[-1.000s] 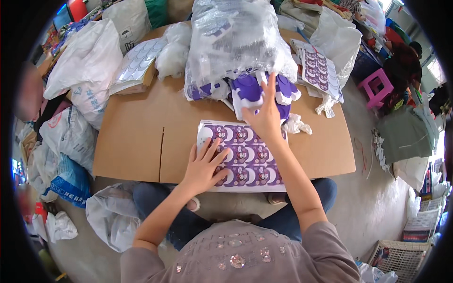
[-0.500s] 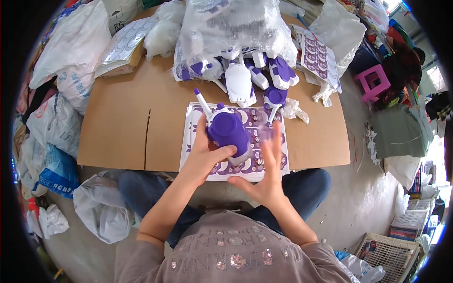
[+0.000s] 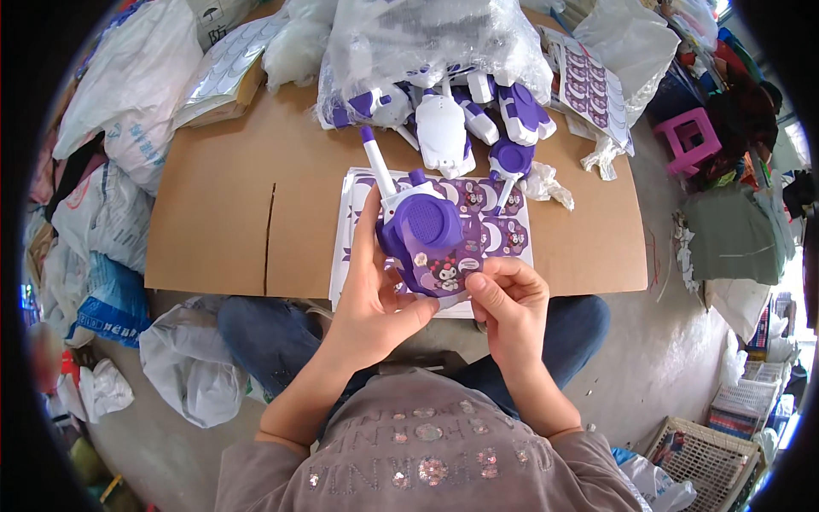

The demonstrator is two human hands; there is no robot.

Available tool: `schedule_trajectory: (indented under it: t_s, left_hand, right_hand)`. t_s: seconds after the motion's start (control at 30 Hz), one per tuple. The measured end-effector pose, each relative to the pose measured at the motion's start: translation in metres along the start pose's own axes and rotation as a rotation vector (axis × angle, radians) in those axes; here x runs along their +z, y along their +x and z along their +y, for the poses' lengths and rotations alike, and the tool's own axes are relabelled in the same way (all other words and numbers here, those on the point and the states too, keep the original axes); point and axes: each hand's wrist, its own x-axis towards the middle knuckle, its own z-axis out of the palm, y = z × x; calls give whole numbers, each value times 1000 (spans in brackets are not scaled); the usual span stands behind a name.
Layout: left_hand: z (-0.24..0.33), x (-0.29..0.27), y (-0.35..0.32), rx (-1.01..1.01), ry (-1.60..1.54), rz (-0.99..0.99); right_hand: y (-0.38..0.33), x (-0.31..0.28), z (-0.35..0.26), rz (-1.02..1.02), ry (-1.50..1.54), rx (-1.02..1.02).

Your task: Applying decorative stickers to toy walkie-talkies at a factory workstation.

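My left hand (image 3: 375,299) is wrapped round a purple and white toy walkie-talkie (image 3: 424,224), its white antenna slanting up to the left. A purple sticker (image 3: 445,271) with a cartoon figure lies against the toy's lower front. Its lower right edge is pinched between the thumb and fingers of my right hand (image 3: 516,311); I cannot tell how much of it is stuck down. Beneath my hands are printed sticker sheets (image 3: 509,237), stacked at the near edge of the cardboard.
Several more toy walkie-talkies (image 3: 441,132) spill from a clear plastic bag (image 3: 435,43) at the far side. Crumpled paper (image 3: 548,186) lies right of the sheets on the cardboard top (image 3: 213,205). More printed sheets (image 3: 595,90) rest far right; a pink stool (image 3: 687,143) stands beyond.
My right hand has come in from the right, closing from spread fingers to a pinch. The sticker, blurred in that hand before, is now at the walkie-talkie's front.
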Motion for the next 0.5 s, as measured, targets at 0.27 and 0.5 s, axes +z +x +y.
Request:
schedule_trajectory:
  t_s: [0.27, 0.5]
  left_hand:
    - [3, -5, -4, -22, 67, 20]
    - [1, -9, -5, 8, 21, 40]
  right_hand:
    - [7, -3, -7, 7, -171, -372]
    - [15, -19, -20, 125, -880, -894]
